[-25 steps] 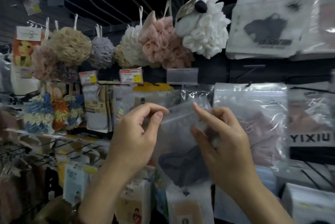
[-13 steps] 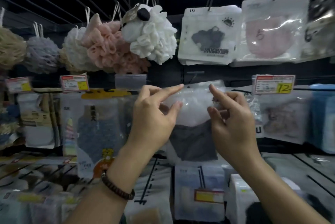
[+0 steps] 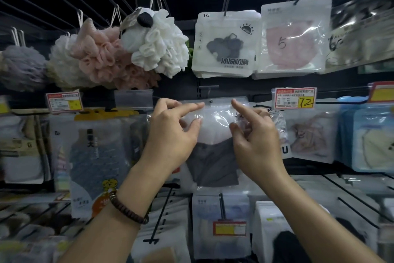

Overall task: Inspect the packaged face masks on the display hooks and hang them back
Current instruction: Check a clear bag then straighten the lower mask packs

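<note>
**A mask pack is held up by two hands**

A clear mask pack (image 3: 215, 156) with a grey mask inside is held up in the middle of the view, just under the top row of hung things. Its top left part is pinched by the left hand (image 3: 170, 135). The thumb is pressed on the front and the first finger is laid along the top edge. Its top right part is pinched by the right hand (image 3: 255, 141), and the first finger is pointed at the small hole in the top. It cannot be told if the hole is on a hook.

A bead bracelet (image 3: 128, 209) is worn on the left wrist. Above the held pack, a white pack (image 3: 226, 45) with a dark mask and a pink mask pack (image 3: 294, 37) are hung on hooks. To their left, a white bath puff (image 3: 157, 43) and a pink bath puff (image 3: 102, 56) are hung side by side, touching. A price tag (image 3: 294, 98) marked 72 is seen near the right hand.
</note>
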Tool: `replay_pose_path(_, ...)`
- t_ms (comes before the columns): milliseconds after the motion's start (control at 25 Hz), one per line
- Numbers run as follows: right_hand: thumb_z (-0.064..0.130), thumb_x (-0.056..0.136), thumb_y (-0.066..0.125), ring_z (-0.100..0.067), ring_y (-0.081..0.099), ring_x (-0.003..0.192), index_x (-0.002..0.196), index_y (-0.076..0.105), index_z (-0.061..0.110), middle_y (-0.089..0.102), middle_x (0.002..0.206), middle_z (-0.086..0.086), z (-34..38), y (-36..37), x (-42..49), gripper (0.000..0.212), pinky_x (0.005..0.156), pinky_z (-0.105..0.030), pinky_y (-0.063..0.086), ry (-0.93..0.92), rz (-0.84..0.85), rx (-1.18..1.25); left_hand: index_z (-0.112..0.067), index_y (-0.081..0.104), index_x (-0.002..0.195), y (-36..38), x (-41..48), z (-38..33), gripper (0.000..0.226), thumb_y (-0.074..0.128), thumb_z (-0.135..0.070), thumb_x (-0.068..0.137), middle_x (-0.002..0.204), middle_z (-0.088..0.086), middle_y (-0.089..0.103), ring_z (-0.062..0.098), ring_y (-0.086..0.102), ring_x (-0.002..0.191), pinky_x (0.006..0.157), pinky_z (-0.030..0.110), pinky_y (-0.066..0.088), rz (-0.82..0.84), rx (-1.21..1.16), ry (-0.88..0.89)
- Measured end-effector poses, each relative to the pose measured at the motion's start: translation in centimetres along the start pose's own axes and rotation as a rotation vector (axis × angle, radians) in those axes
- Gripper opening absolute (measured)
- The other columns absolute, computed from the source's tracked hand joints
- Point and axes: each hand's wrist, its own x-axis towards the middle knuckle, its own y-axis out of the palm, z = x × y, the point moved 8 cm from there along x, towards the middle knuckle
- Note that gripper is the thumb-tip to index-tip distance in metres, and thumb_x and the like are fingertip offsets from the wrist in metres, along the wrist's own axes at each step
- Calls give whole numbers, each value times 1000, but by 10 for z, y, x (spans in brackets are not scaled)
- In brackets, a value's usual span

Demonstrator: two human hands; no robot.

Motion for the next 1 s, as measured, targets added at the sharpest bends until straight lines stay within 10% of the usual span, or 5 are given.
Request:
replay_pose_path(320, 7, 99, 72, -22, 65, 90, 150, 60, 36, 51, 115, 8, -5, 3, 0, 60, 96, -45, 59, 31, 20, 44, -35, 75, 129, 2, -3, 8, 40, 83, -26, 91, 139, -7, 59, -3, 63, 91, 87, 16, 57, -7, 32, -16)
replay_pose_path(560, 12, 99, 70, -25, 57, 115, 152, 58, 33, 47, 127, 1, -7, 11, -1, 58, 108, -39, 49, 34, 52, -69, -31, 71, 137, 15, -2, 21, 46, 81, -31, 92, 161, 0, 50, 34, 68, 122, 112, 45, 53, 48, 81, -85)
replay_pose_path(680, 15, 98, 72, -31, 38, 135, 154, 54, 28, 37, 144, -10, 0, 17, -9, 61, 112, -52, 43, -37, 53, -333, -40, 59, 148, 26, -8, 25, 55, 75, -32, 96, 171, -1, 34, 33, 42, 149, 126, 34, 21, 94, 194, -90)
replay_pose_path(1000, 41, 102, 56, -35, 0, 166, 167, 34, 14, 5, 179, -18, -17, 34, -68, 74, 130, -59, 19, -323, 173, -622, -33, 15, 170, 64, -72, 44, 77, 51, -51, 104, 177, -1, -19, 25, -17, 164, 131, 52, 5, 221, 334, 245)
